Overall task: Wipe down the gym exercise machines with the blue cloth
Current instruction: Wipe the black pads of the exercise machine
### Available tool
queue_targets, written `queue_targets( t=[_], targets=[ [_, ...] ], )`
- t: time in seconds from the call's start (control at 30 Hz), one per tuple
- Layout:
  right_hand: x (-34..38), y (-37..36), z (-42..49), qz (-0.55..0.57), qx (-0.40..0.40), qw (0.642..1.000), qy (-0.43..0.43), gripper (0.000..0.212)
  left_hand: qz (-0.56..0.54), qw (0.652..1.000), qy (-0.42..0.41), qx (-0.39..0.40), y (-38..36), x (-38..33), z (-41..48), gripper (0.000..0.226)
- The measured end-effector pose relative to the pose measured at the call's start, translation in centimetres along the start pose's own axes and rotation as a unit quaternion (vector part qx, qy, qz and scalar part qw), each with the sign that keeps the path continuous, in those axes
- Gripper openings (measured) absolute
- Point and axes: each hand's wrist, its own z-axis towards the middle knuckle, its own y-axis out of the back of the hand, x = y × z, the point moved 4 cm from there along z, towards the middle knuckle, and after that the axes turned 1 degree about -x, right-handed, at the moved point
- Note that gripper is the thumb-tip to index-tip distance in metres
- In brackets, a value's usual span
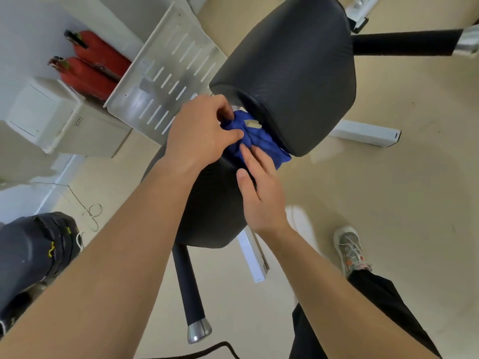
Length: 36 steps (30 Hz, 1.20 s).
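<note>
Two black pads (pixel 290 73), blue cloth (pixel 259 145) wedged between: left hand (pixel 199 130) pinches it, right hand (pixel 259 195) seemingly presses flat

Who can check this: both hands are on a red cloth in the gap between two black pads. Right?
One slip: the head view shows the cloth is blue, not red. The rest stands: the left hand and right hand are both on it, in the gap between the upper pad and lower pad.

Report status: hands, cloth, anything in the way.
Left hand pinches the crumpled blue cloth. Right hand presses it, fingers straight. Cloth sits in the gap between two black padded cushions. No obstruction seen.
</note>
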Motion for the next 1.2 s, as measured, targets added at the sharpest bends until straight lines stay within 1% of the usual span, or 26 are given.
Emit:
queue_targets(
  t=[0.07,0.13,0.23,0.3,0.4,0.47,0.53,0.6,0.67,0.77,0.9,1.0,1.07,1.2],
  targets=[
    [0.3,-0.1,0.3,0.016,0.019,0.999,0.023,0.054,-0.025,0.999,0.015,-0.015,0.6,0.4,0.7,0.018],
    [0.2,-0.1,0.5,0.019,0.021,0.999,0.042,0.051,-0.048,0.998,0.035,-0.019,0.9,1.0,1.4,0.019],
    [-1.7,0.3,0.6,-0.037,0.020,0.996,0.077,0.043,-0.059,0.996,0.060,0.039,0.4,1.4,2.1,0.024],
    [-3.7,0.8,0.5,-0.052,0.040,0.997,0.047,0.041,-0.036,0.995,0.060,0.072,0.0,1.0,2.5,0.028],
    [-5.0,1.2,0.2,-0.058,0.063,0.996,0.002,0.044,0.003,0.994,0.055,0.094,0.0,0.0,2.7,0.032],
    [-4.3,1.4,0.4,-0.029,0.041,0.999,-0.013,0.044,0.012,0.993,0.051,0.105,0.1,-0.1,2.8,0.033],
    [-2.0,1.5,0.8,0.005,0.012,1.000,0.007,0.046,0.019,0.991,0.059,0.118,0.5,0.4,2.6,0.032],
    [0.3,0.9,1.3,0.004,0.009,0.999,0.053,0.053,0.014,0.992,0.080,0.101,1.3,1.4,2.6,0.031],
    [1.2,0.0,1.5,-0.038,0.022,0.997,0.067,0.055,0.006,0.993,0.091,0.080,1.7,2.0,2.5,0.027],
    [-0.1,-0.6,1.0,-0.075,0.048,0.995,0.050,0.054,0.015,0.992,0.063,0.106,1.2,1.0,2.3,0.026],
    [-2.1,0.1,0.4,-0.075,0.071,0.994,0.043,0.050,0.090,0.989,0.021,0.119,-0.4,-1.0,1.9,0.030],
    [-3.4,0.8,0.0,-0.070,0.078,0.994,0.013,0.049,0.153,0.981,-0.021,0.116,-1.3,-1.9,1.3,0.029],
    [-3.5,0.8,-0.2,-0.075,0.090,0.993,-0.002,0.052,0.165,0.982,-0.023,0.089,-1.2,-1.8,1.1,0.029],
    [-1.3,0.4,0.5,-0.040,0.103,0.993,-0.027,0.057,0.148,0.987,0.012,0.055,0.3,-1.0,1.3,0.026]
  ],
)
